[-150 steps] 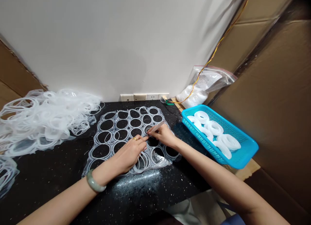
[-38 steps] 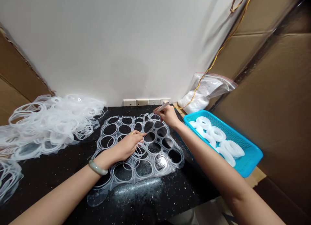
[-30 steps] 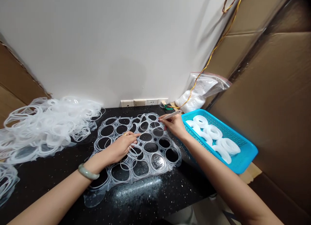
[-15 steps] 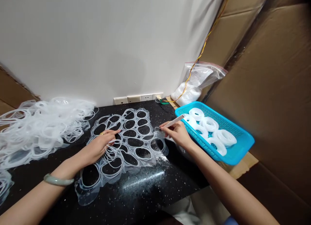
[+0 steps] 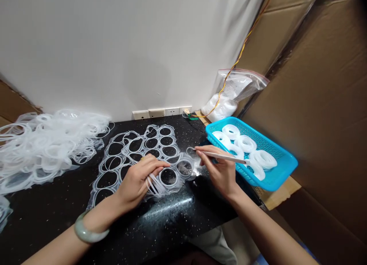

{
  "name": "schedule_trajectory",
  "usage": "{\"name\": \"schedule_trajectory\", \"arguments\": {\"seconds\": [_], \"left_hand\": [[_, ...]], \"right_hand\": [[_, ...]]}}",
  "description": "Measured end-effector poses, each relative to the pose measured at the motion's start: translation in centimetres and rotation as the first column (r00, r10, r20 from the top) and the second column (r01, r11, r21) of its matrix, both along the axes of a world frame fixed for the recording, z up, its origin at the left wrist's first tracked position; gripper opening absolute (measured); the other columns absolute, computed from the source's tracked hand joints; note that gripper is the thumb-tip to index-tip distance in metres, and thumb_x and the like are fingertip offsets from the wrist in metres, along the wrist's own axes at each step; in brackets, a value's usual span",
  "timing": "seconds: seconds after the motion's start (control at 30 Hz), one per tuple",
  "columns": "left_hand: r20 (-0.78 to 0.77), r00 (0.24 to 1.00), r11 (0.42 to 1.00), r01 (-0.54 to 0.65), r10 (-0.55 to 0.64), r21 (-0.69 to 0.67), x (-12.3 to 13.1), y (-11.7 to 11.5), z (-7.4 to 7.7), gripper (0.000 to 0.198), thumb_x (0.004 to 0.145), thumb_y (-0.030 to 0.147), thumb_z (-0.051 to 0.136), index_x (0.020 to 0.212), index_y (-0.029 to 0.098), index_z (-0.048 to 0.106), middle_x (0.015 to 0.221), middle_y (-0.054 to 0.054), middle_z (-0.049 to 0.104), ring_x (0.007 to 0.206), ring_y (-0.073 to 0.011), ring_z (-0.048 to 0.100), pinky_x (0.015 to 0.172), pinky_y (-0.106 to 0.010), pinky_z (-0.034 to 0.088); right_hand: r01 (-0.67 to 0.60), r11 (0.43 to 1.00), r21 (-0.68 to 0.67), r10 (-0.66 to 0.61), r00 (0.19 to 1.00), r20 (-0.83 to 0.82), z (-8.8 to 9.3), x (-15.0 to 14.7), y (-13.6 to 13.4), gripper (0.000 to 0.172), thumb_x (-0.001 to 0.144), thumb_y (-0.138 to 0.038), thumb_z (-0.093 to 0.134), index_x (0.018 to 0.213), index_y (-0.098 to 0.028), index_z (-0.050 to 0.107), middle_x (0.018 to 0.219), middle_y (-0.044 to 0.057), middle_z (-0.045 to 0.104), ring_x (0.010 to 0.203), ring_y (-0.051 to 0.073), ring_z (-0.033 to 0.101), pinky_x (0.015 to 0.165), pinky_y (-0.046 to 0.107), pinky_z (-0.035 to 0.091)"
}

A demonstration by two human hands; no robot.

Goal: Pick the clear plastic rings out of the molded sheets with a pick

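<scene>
left hand (image 5: pixel 137 183), rings (image 5: pixel 153 185) — right hand (image 5: pixel 220 174), pick (image 5: pixel 223 156)

Before you: one white wall (image 5: pixel 114 47), a row of wall sockets (image 5: pixel 160 113) along its foot; a black speckled countertop (image 5: pixel 169 238); brown cardboard sheets (image 5: pixel 312 116) lining the right side; a yellow cable (image 5: pixel 241 51) running down the corner.

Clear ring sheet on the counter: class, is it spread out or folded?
Spread out: the clear ring sheet lies open, black counter showing through its holes.
</scene>
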State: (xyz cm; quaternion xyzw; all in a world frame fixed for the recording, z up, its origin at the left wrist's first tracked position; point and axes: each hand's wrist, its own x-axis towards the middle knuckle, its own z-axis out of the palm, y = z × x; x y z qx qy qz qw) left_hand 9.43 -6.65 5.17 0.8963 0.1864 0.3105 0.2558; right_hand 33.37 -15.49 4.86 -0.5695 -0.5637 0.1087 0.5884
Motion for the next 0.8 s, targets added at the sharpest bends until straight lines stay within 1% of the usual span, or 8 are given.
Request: {"name": "schedule_trajectory", "arguments": {"seconds": [0.1, 0.17, 0.23, 0.33, 0.43, 0.53, 0.67, 0.8], "left_hand": [[0.035, 0.999, 0.996, -0.031, 0.034, -0.083, 1.3, -0.3, 0.2, 0.023, 0.099, 0.024, 0.047, 0.114, 0.022, 0.064, 0.096, -0.004, 0.066, 0.086, -0.0161, 0.061, 0.078, -0.029, 0.049], [0.034, 0.999, 0.995, -0.04, 0.043, -0.09, 2.0, -0.5, 0.2, 0.031, 0.098, 0.027, 0.051, 0.129, 0.024, 0.056, 0.099, -0.005, 0.064, 0.089, -0.0174, 0.06, 0.081, -0.032, 0.05], [0.023, 1.0, 0.998, -0.009, 0.011, -0.068, 2.6, -0.7, 0.0, 0.042, 0.096, 0.029, 0.054, 0.137, 0.025, 0.049, 0.106, -0.007, 0.06, 0.099, -0.0202, 0.057, 0.088, -0.036, 0.048], [0.005, 0.996, 0.991, 0.093, -0.093, -0.092, 2.8, -1.0, -0.4, 0.024, 0.095, 0.027, 0.055, 0.117, 0.022, 0.063, 0.114, -0.009, 0.059, 0.109, -0.0228, 0.054, 0.094, -0.039, 0.045], [-0.047, 0.986, 0.96, 0.142, -0.158, -0.24, 2.0, -1.0, -0.7, 0.017, 0.096, 0.027, 0.053, 0.092, 0.019, 0.068, 0.096, -0.006, 0.065, 0.09, -0.0184, 0.061, 0.081, -0.031, 0.049], [-0.107, 0.989, 0.952, 0.065, -0.101, -0.298, 0.6, -0.9, -1.0, 0.017, 0.097, 0.026, 0.052, 0.091, 0.018, 0.066, 0.085, -0.003, 0.066, 0.076, -0.0148, 0.061, 0.071, -0.027, 0.047], [-0.218, 0.968, 0.988, 0.098, -0.122, -0.116, -0.5, -1.6, -2.0, 0.019, 0.098, 0.023, 0.045, 0.095, 0.018, 0.064, 0.088, -0.005, 0.063, 0.079, -0.0175, 0.057, 0.073, -0.03, 0.045], [-0.357, 0.924, 0.988, 0.155, -0.136, 0.026, -0.5, -2.6, -3.2, 0.024, 0.099, 0.017, 0.036, 0.092, 0.018, 0.059, 0.107, -0.011, 0.058, 0.094, -0.0234, 0.052, 0.082, -0.038, 0.043]], "right_hand": [[0.054, 0.999, 0.002, -0.054, 0.996, -0.066, 0.9, -0.5, 0.0, 0.015, 0.087, -0.03, 0.063, 0.094, -0.023, 0.075, 0.083, 0.006, 0.072, 0.058, 0.016, 0.061, 0.057, 0.031, 0.053], [-0.071, 0.994, -0.082, 0.056, 0.984, -0.171, 1.2, -1.1, -0.4, 0.014, 0.086, -0.032, 0.066, 0.09, -0.022, 0.075, 0.077, 0.005, 0.072, 0.052, 0.014, 0.058, 0.049, 0.028, 0.051], [-0.268, 0.952, -0.146, 0.226, 0.94, -0.254, 1.4, -1.9, -1.1, 0.014, 0.085, -0.032, 0.067, 0.089, -0.022, 0.076, 0.078, 0.004, 0.072, 0.051, 0.012, 0.058, 0.045, 0.025, 0.05], [-0.432, 0.887, -0.162, 0.382, 0.885, -0.267, 1.0, -2.6, -1.9, 0.015, 0.087, -0.032, 0.065, 0.092, -0.024, 0.076, 0.088, 0.005, 0.073, 0.059, 0.014, 0.062, 0.048, 0.025, 0.052], [-0.391, 0.911, -0.135, 0.365, 0.913, -0.182, 0.0, -1.9, -2.1, 0.014, 0.089, -0.03, 0.063, 0.092, -0.024, 0.076, 0.092, 0.006, 0.073, 0.079, 0.018, 0.067, 0.069, 0.031, 0.057], [-0.309, 0.94, -0.146, 0.309, 0.951, -0.027, -1.5, -0.3, -1.7, 0.015, 0.09, -0.029, 0.062, 0.095, -0.023, 0.075, 0.093, 0.007, 0.07, 0.087, 0.019, 0.065, 0.077, 0.033, 0.054], [-0.334, 0.905, -0.262, 0.39, 0.897, 0.205, -3.2, 1.2, -1.7, 0.021, 0.095, -0.028, 0.053, 0.103, -0.024, 0.072, 0.097, 0.008, 0.066, 0.084, 0.018, 0.063, 0.075, 0.031, 0.052], [-0.336, 0.878, -0.34, 0.45, 0.821, 0.352, -3.3, 1.4, -2.1, 0.025, 0.098, -0.029, 0.047, 0.111, -0.025, 0.069, 0.107, 0.009, 0.065, 0.089, 0.018, 0.063, 0.077, 0.03, 0.051]]}}
